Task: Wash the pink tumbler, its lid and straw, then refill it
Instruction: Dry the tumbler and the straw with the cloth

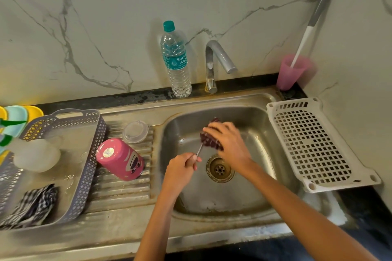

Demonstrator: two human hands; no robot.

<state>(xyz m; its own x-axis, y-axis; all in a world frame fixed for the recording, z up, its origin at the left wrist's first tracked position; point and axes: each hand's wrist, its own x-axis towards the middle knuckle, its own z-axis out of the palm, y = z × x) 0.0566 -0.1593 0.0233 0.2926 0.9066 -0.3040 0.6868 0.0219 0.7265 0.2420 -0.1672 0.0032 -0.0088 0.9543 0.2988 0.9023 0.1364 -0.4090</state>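
The pink tumbler [121, 159] stands upside down on the ribbed drainboard left of the sink bowl [244, 197]. Its clear lid [135, 132] lies flat just behind it. Over the bowl, my left hand [182, 170] grips the near end of the thin metal straw [199, 150]. My right hand [228, 141] holds a dark maroon scrub pad [209, 139] wrapped around the straw's far end. The tap [216, 63] shows no running water.
A water bottle [176, 61] stands behind the sink by the tap. A grey basket [89, 154] on the left holds a checked cloth and a pale container. A white perforated tray [314, 146] lies right of the bowl; a pink cup [290, 74] holds a brush.
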